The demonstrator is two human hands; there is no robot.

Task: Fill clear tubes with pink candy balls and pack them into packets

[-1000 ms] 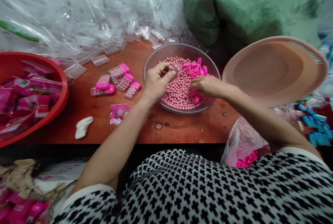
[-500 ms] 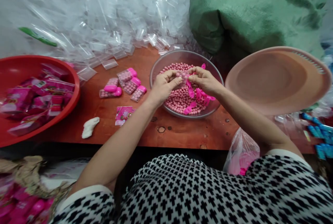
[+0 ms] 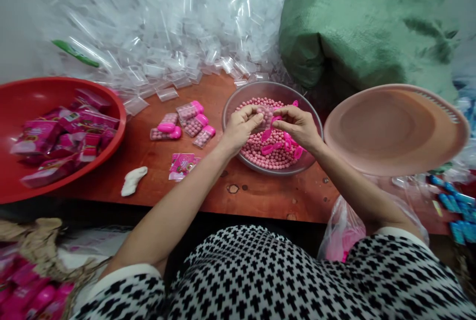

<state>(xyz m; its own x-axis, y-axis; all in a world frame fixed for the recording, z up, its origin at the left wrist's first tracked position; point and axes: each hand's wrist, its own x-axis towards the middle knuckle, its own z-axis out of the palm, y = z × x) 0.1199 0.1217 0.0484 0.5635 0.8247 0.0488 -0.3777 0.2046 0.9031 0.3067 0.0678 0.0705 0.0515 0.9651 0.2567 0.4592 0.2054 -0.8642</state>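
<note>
Above the bowl, my left hand (image 3: 241, 129) pinches a small clear plastic container (image 3: 265, 116) filled with pink balls. My right hand (image 3: 300, 126) is closed on a bright pink cap (image 3: 275, 120) at the container's right end; whether it is seated there is hidden by the fingers. Below both hands, a grey bowl (image 3: 241, 95) holds many pink balls (image 3: 256, 150) with several loose pink caps (image 3: 271, 148) lying on them. Several filled containers with pink caps (image 3: 196, 125) lie on the table left of the bowl.
At the left stands a red basin (image 3: 119, 149) of pink packets. Printed pink cards (image 3: 181, 165) and a white crumpled piece (image 3: 134, 181) lie near the table's front edge. Empty clear containers (image 3: 167, 94) pile up behind. A green sack (image 3: 364, 27) and brownish round tray (image 3: 386, 127) are right.
The whole view has shifted slightly, so the table things appear lower and further right. Both hands stay together over the bowl, still holding the container and the cap.
</note>
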